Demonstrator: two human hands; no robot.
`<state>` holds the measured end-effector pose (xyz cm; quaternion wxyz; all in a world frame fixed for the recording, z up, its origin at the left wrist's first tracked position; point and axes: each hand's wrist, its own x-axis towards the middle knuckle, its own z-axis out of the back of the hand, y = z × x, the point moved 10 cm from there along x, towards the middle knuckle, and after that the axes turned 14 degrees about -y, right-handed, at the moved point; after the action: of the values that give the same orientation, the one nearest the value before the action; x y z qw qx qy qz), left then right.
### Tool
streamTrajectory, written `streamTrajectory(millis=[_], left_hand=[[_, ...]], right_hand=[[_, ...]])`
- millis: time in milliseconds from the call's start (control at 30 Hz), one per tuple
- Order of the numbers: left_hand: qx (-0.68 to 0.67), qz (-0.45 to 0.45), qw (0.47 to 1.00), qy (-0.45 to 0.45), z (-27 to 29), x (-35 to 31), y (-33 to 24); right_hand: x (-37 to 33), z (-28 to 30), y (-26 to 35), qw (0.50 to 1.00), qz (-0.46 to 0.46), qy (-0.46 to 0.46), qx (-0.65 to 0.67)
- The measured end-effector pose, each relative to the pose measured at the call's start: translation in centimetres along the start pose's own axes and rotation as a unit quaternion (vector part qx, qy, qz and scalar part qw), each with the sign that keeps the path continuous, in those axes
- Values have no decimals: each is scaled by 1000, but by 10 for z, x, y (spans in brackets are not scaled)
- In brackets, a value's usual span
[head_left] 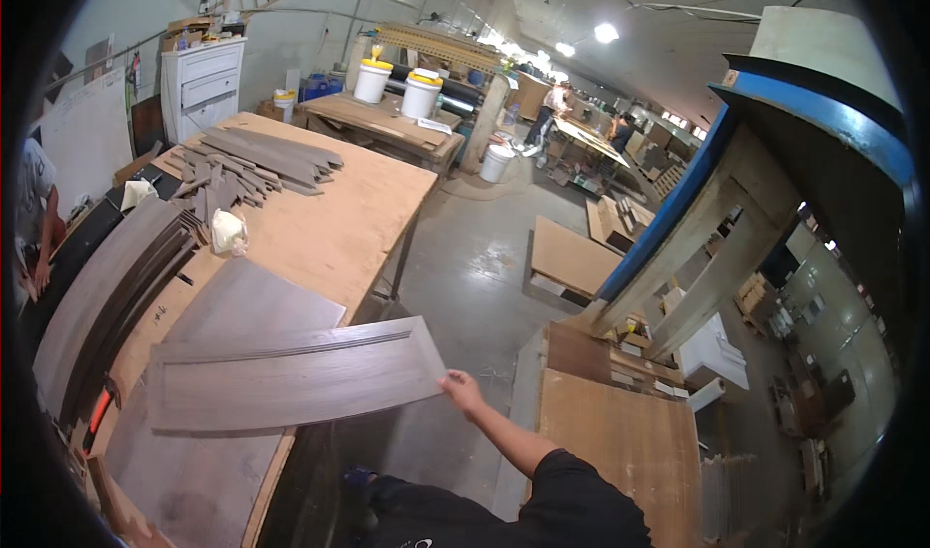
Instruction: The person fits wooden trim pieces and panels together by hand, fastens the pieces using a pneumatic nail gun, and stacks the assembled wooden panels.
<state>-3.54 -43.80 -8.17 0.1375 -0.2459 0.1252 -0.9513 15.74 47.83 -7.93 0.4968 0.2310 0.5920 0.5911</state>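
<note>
My right hand (463, 393) is closed on the right end of a long grey wood-grain panel (300, 378) with a raised frame round its edge, like a cabinet door or drawer front. The panel is tilted, and its left part lies over a wide grey board (203, 470) on the workbench (339, 199). My left hand is not in view. Beyond the panel, a heap of narrow grey strips (237, 165) lies on the bench. A crumpled pale cloth or bag (230, 231) sits by the strips. Along the bench's left side stand several similar grey panels (107, 296) in a row.
An orange-and-black tool (100, 414) lies at the bench's left edge. Another person (41, 214) stands at the far left. To the right is a machine with a blue frame (668, 199) and a wooden table (620, 441). White buckets (372, 81) stand on a farther table.
</note>
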Motion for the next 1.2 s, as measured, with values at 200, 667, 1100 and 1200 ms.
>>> streamTrajectory(millis=[200,667,1100,1200], left_hand=[[-25,17,999,-11,-70,-7,-167],[-8,109,993,-39,-22,-20,-197],[-48,243,966,-77,69,-90,-112],[-81,286,939,-173,150,-83,-171]], right_hand=[[90,-20,42,997,25,-61,36],[108,-133,59,983,-90,140,71],[63,-199,129,975,-15,222,17],[52,-227,155,964,55,261,18]])
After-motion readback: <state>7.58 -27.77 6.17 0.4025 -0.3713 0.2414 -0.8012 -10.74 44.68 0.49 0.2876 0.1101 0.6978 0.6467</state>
